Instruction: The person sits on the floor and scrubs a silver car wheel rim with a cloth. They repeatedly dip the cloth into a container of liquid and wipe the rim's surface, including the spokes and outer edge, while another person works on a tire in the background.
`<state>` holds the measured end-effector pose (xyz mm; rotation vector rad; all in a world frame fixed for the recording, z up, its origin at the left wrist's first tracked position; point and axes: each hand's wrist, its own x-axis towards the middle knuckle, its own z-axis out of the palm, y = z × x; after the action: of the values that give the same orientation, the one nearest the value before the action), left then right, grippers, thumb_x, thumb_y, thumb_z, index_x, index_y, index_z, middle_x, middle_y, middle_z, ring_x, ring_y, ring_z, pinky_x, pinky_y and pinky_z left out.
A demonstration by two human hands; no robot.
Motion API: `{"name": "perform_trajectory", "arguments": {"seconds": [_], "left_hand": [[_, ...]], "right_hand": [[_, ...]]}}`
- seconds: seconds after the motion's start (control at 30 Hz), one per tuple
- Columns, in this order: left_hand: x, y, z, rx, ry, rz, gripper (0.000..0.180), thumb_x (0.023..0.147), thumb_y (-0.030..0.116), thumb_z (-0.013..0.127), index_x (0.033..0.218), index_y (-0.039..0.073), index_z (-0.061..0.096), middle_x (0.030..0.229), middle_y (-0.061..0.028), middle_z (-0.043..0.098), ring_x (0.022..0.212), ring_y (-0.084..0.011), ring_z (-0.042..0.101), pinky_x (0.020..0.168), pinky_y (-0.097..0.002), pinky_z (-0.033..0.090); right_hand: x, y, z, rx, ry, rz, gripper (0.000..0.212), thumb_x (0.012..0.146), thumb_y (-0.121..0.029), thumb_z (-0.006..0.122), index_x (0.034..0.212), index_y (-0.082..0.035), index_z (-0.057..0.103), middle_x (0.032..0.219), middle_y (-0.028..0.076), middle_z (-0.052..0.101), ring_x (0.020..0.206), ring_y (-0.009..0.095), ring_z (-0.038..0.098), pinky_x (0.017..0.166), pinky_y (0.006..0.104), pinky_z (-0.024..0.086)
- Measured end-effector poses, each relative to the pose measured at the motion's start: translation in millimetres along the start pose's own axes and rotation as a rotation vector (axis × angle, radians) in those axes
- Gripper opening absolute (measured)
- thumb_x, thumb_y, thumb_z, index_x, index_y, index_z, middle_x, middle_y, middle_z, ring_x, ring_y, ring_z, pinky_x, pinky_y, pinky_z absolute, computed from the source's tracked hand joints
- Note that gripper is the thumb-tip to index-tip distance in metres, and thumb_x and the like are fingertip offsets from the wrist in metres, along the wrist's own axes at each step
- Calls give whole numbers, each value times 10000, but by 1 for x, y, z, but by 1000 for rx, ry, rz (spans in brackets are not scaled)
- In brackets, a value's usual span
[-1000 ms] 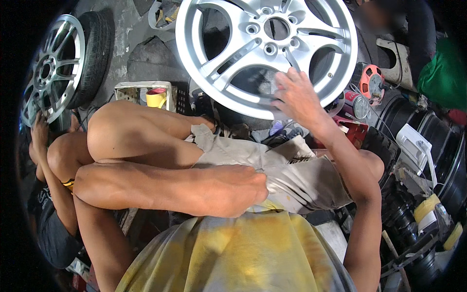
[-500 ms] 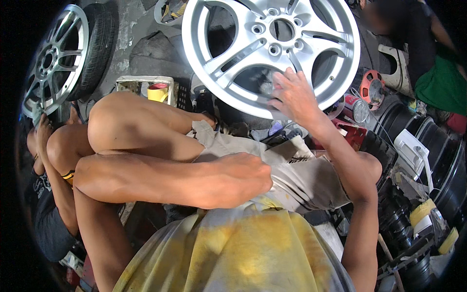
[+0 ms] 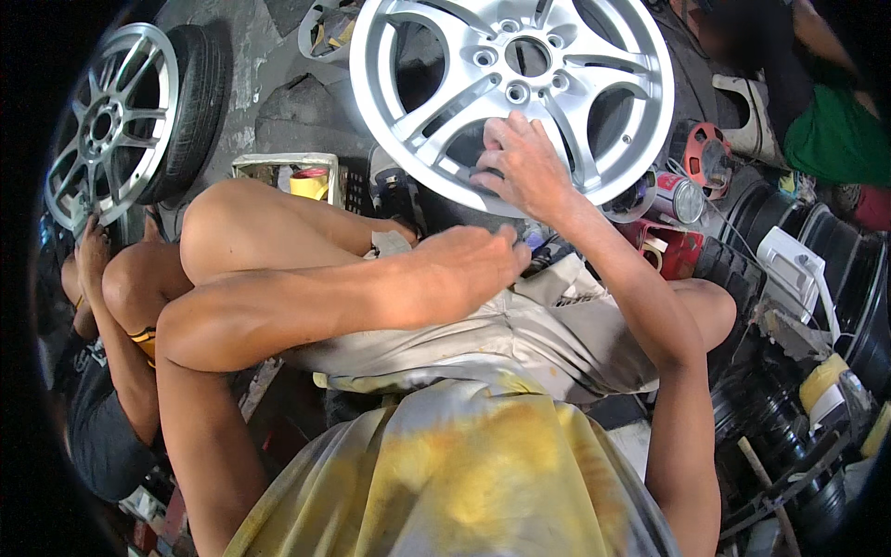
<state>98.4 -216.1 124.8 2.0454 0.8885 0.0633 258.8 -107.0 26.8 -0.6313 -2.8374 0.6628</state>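
A silver alloy wheel (image 3: 418, 130) with paired spokes and a ring of bolt holes stands in front of me. My right hand (image 3: 531, 172) is over its lower spokes and rim, fingers bent and apart; I see nothing held in them. Below the rim, above my lap, my left hand (image 3: 455, 278) is curled closed with its back up. Its palm side is hidden, so what it holds, if anything, cannot be made out. My left forearm lies across my raised left knee (image 3: 232, 232).
At left, another person's hand (image 3: 93, 246) touches a second silver wheel (image 3: 104, 186) beside a tyre (image 3: 190, 111). A crate (image 3: 278, 162) with a yellow cup (image 3: 309, 184) stands nearby. Rightward are a can (image 3: 685, 200), a red reel (image 3: 707, 158), dark rims (image 3: 849, 269) and another person in green cloth (image 3: 840, 148).
My left hand has risen from my lap toward the wheel. My right hand has shifted slightly left, its fingers more bent. The whole view has shifted a little.
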Motion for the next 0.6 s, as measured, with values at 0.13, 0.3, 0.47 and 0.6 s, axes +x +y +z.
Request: {"name": "perform_trajectory", "arguments": {"seconds": [0.13, 0.3, 0.47, 0.6], "left_hand": [[4, -12, 0, 59, -56, -206, 327, 825, -37, 600, 1136, -81, 507, 1269, -302, 512, 869, -452, 679, 775, -511, 567], [9, -29, -1, 264, -322, -355, 335, 835, 25, 635, 1137, -101, 563, 1378, -360, 453, 903, -430, 697, 823, -494, 571], [43, -32, 12, 230, -445, -348, 363, 831, 42, 656, 1170, -76, 600, 1448, -420, 394, 1003, -467, 696, 945, -470, 558], [84, -20, 16, -90, -337, -325, 350, 814, 45, 682, 1148, -35, 614, 1479, -439, 333, 1001, -527, 673, 986, -493, 548]], "right_hand": [[-31, 22, -47, 41, 280, 269, 164, 827, -187, 808, 912, -52, 773, 1034, 82, 626, 1021, 261, 579, 894, 391, 449], [-104, 57, -103, 178, 380, 679, 159, 916, -100, 746, 1044, -8, 765, 927, 106, 678, 797, 202, 624, 749, 291, 479], [-117, 54, -98, 201, 398, 575, 166, 915, -77, 723, 1057, 5, 749, 896, 122, 655, 789, 249, 659, 726, 359, 503], [-111, 53, -101, 126, 383, 558, 176, 929, -107, 701, 1069, -17, 756, 910, 114, 649, 777, 268, 636, 712, 366, 484]]}}
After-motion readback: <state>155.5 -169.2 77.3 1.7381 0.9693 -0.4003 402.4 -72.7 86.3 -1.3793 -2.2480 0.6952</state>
